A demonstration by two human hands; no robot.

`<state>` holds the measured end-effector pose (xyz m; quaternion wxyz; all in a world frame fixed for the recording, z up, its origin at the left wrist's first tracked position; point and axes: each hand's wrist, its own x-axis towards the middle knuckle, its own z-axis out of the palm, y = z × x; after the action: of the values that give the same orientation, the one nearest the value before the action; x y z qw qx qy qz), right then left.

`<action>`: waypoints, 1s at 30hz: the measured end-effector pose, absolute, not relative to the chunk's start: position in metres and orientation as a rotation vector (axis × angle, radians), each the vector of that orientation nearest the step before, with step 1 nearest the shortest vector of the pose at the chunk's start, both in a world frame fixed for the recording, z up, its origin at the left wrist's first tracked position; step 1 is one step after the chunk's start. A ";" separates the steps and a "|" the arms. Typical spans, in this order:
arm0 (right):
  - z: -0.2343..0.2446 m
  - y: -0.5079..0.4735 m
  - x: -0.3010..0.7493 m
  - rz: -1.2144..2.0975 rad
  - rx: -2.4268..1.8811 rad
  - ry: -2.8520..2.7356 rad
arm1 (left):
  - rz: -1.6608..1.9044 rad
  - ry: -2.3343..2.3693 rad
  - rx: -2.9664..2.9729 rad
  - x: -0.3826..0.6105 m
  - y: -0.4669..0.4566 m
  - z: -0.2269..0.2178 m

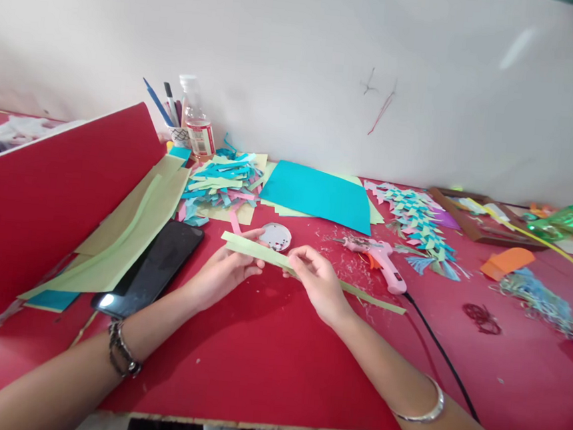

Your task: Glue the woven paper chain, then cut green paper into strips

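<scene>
A long pale green paper strip is held between my two hands above the red table. My left hand has its fingers behind the strip near its left end, with the thumb below. Thumb and fingers of my right hand pinch the strip around its middle, and a narrow green length runs out to the right behind that wrist. Just beyond the hands lies a small round white lid with dark specks in it. The pink glue gun rests on its side, right of my right hand.
At the left, a phone lies partly under green paper sheets beside an upright red board. Behind are cut strips, a blue sheet and a plastic bottle. A woven paper braid and a black cord lie right.
</scene>
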<state>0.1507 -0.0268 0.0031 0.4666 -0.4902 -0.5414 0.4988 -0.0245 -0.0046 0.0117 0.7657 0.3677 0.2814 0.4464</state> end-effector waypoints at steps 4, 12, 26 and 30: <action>0.001 -0.026 0.151 1.229 -1.216 -1.342 | 1.006 0.741 0.836 -0.022 -0.004 0.009; 0.001 -0.026 0.153 1.221 -1.201 -1.393 | 1.086 0.908 0.841 -0.024 0.001 0.005; 0.006 -0.022 0.163 1.114 -1.272 -1.519 | 1.110 1.006 1.078 -0.027 0.003 0.003; 0.008 -0.024 0.160 0.948 -1.231 -1.678 | 0.997 1.077 1.315 -0.026 -0.002 0.007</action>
<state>0.1603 -0.0243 0.0076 0.4144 -0.4899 -0.6679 0.3771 -0.0259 -0.0020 0.0070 0.5527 0.5562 0.4554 0.4217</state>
